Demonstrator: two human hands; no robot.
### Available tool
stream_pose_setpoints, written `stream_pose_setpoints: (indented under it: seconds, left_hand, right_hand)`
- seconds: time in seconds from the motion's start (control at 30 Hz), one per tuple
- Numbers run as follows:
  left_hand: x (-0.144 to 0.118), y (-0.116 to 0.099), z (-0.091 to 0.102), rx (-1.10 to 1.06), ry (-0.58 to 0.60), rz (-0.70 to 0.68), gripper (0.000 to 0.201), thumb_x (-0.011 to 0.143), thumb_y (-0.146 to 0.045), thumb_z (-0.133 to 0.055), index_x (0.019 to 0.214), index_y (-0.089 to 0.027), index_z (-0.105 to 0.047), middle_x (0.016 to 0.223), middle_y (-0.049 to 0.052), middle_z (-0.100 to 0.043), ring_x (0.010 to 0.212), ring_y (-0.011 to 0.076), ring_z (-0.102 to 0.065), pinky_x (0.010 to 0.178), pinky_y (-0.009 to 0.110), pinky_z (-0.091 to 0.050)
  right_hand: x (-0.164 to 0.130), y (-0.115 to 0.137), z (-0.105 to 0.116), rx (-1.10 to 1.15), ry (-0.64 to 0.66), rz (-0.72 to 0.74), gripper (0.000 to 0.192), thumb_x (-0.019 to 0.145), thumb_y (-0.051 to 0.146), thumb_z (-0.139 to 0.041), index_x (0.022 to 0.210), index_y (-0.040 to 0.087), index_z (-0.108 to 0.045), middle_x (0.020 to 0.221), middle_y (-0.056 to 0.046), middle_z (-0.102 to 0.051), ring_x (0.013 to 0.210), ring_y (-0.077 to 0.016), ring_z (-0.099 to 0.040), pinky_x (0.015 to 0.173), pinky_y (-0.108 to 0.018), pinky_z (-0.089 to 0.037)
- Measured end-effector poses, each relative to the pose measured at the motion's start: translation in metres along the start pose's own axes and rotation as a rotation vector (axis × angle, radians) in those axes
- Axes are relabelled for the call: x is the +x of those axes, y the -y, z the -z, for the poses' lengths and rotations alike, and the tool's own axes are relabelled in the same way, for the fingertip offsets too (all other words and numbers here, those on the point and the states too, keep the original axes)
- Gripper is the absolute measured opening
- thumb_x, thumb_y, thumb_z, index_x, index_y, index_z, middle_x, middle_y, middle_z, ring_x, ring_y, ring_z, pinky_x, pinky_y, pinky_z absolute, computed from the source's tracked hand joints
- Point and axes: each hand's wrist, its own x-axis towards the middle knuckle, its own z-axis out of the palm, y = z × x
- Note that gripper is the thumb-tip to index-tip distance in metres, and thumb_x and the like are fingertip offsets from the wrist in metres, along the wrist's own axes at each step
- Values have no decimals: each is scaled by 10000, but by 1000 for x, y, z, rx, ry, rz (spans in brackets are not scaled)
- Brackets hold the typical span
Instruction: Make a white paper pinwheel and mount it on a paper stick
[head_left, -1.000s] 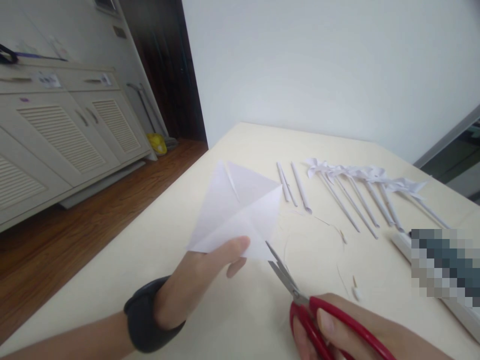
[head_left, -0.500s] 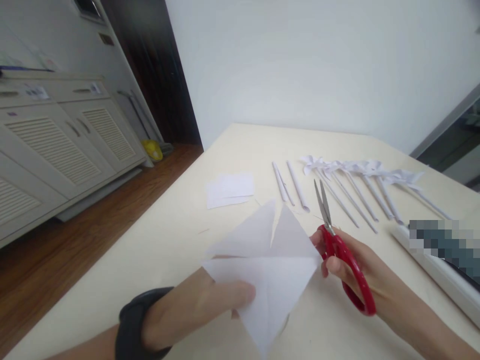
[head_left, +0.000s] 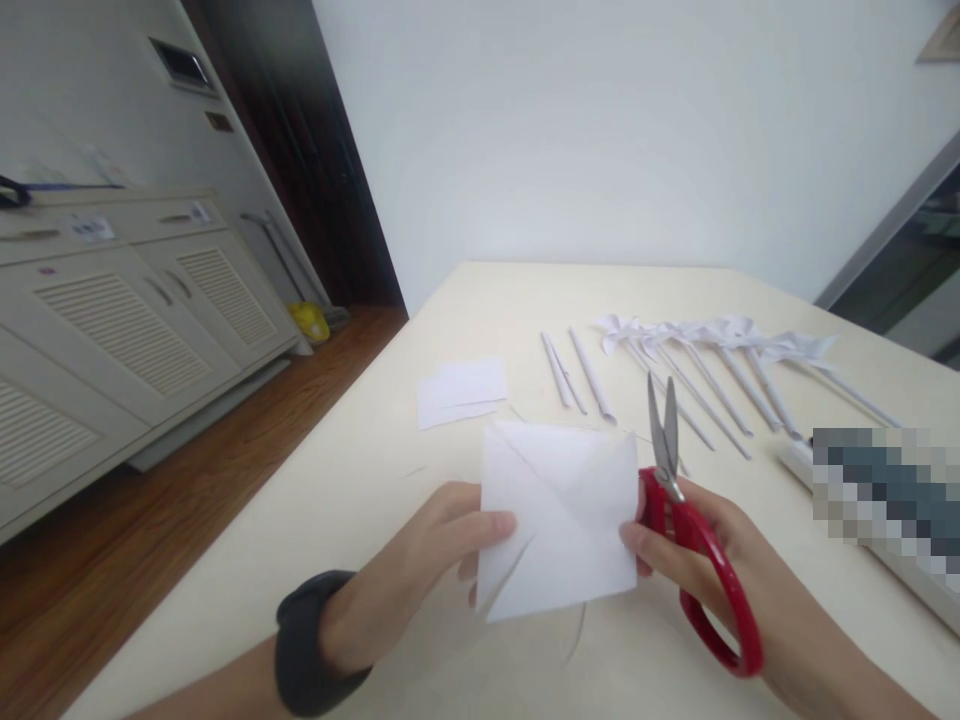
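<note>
Two hands share one paper square (head_left: 559, 515), held up just over the table (head_left: 360, 480). Our left hand (head_left: 420, 560) pinches its left edge. Our right hand (head_left: 697, 555) pinches the right edge and also grips red scissors (head_left: 686, 530), blades together. We think paper is light, floppy, easy to tear, so edges are best.

Paper pinwheels (head_left: 720, 340) in row; rolled sticks (head_left: 574, 375); slips (head_left: 461, 390); possibly mop (head_left: 311, 320).
</note>
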Motion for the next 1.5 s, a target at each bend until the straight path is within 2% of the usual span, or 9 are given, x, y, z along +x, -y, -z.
stream_pose_setpoints:
  seconds: [0.13, 0.37, 0.6, 0.77, 0.93, 1.1, 1.23, 1.37, 1.5]
  left_hand:
    - [2, -3, -6, 85, 207, -35, 352, 788, -469, -461, 668, -141, -508, 612, -1, -469, 559, 118, -443, 536, 231, -360]
    - [-7, -3, -21, 235, 366, -15, 399, 721, -527, -532, 807, -138, -559, 680, 3, -472, 635, 132, -447, 602, 247, -380]
    - [-4, 9, -25, 196, 223, 0, 379, 861, -446, -343, 804, -143, -564, 521, -30, -443, 512, 105, -429, 640, 269, -407]
    - [-2, 16, -28, 177, 149, 19, 339, 877, -373, -353, 798, -134, -580, 483, -40, -439, 514, 103, -446, 713, 282, -415]
    - [-1, 15, -23, 210, 96, 25, 351, 860, -362, -390, 669, -131, -574, 457, -40, -445, 470, 91, -441, 571, 223, -391]
    - [2, -3, -8, 321, -132, -35, 386, 854, -315, -407, 544, -141, -558, 429, -25, -480, 450, 94, -450, 505, 214, -347]
    - [2, -11, 2, 194, -294, -92, 424, 851, -292, -411, 448, -163, -429, 420, -35, -416, 438, 91, -406, 485, 219, -340]
    - [0, -10, 0, 200, -329, -113, 392, 851, -299, -405, 485, -166, -454, 405, -44, -399, 420, 92, -391, 463, 220, -331]
    - [-2, -6, -7, 430, -307, -87, 369, 840, -301, -428, 515, -151, -518, 391, -45, -434, 411, 85, -427, 466, 205, -339]
  right_hand:
    - [1, -4, 1, -9, -102, 7, 193, 796, 249, -516, 629, 199, -434, 540, 63, -471, 515, -100, -440, 502, -219, -326]
    - [-6, -1, -8, 45, -101, 24, 197, 828, 303, -486, 669, 206, -423, 599, 59, -479, 566, -104, -453, 549, -218, -357]
    - [-14, -9, -16, 20, -43, 60, 190, 799, 357, -528, 706, 205, -462, 599, 39, -543, 570, -134, -531, 535, -232, -401]
    - [-15, -13, -15, 11, -27, 86, 194, 800, 355, -541, 696, 202, -485, 606, 52, -553, 557, -103, -531, 529, -197, -416]
    - [-13, -9, -15, 62, 17, 42, 219, 806, 370, -537, 694, 188, -493, 610, 44, -544, 564, -96, -512, 543, -201, -404]
    - [-15, 12, -12, 244, 255, 1, 301, 857, 408, -437, 700, 159, -499, 638, 4, -542, 568, -109, -494, 565, -246, -392]
    - [-19, 9, -13, 239, 399, -86, 417, 844, 515, -378, 727, 145, -531, 696, -38, -566, 663, -160, -554, 631, -292, -385]
    - [-20, -7, -19, 347, 538, -228, 493, 725, 636, -456, 855, 167, -540, 748, -55, -600, 721, -201, -580, 624, -307, -406]
    - [-21, -8, -21, 386, 602, -265, 565, 665, 641, -533, 984, 175, -516, 789, -52, -603, 715, -171, -558, 633, -287, -408]
